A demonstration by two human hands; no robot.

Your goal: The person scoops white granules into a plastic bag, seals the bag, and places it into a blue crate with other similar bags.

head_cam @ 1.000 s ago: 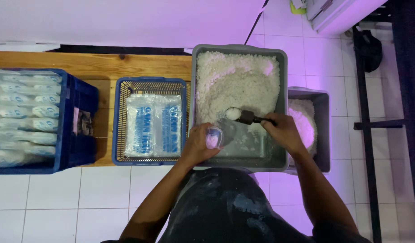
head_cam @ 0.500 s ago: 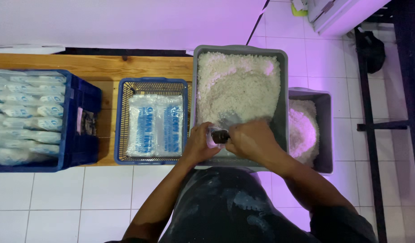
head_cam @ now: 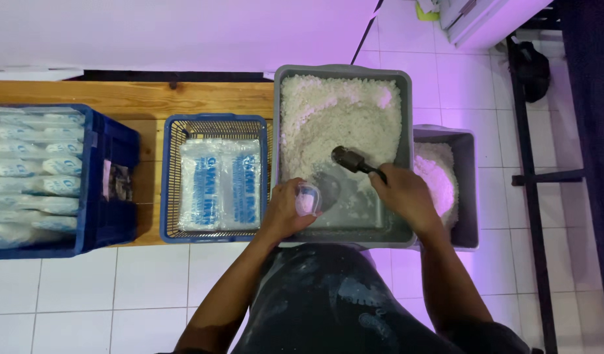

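The left hand (head_cam: 285,211) is gripping a small clear plastic bag (head_cam: 308,198), fingers curled around its neck, holding it over the near edge of the big grey plastic tub (head_cam: 407,118) of white granular grains (head_cam: 338,121). The right hand (head_cam: 403,195) is clenching the handle of a dark scoop (head_cam: 351,159), its head resting on the grains near the tub's middle — just beyond the bag's mouth.

The tub is sitting at the right end of the wooden counter (head_cam: 132,98), with a smaller grey bin (head_cam: 469,190) of the same grains touching its right side. A blue wire basket (head_cam: 213,124) of flat printed pouches is standing just left, and a blue crate (head_cam: 109,170) of filled bags is sitting at the counter's left end.

The likely slip — the bag's mouth looks narrow and soft, so a tilted scoop could be spilling grains past it onto the tub's rim or the tiled floor.
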